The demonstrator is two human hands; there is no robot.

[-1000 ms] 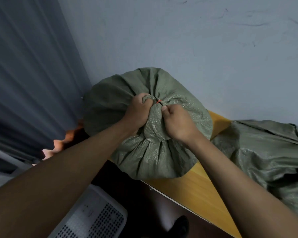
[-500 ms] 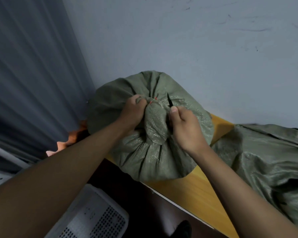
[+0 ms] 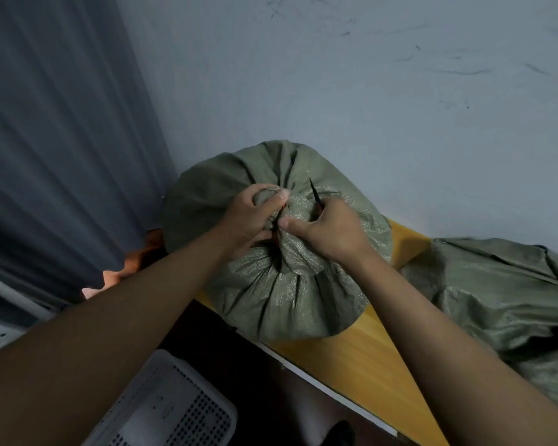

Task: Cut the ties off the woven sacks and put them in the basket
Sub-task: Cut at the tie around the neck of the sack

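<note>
Head view, taken from nearest to farthest: low at the near left sits a white perforated plastic basket, and what shows of it holds no sack and no tie, so as far as can be judged nothing has yet reached it. Beyond it runs the wooden table, on whose near corner rests a full green woven sack, its mouth gathered into a bunched neck. The left hand grips that neck, fingers and thumb curled round the fabric; a sliver of red tie shows just under the thumb, so the tie seems not yet off. The right hand is closed on a thin dark blade, most likely scissors or a cutter, though which cannot be told; its tip juts up past the knuckles, and the thumb presses on the neck. I judge the cut to be in hand, not finished. To the right lies a second green sack, slack and crumpled; whether it is tied cannot be seen. Behind stand a grey curtain and the pale wall.
</note>
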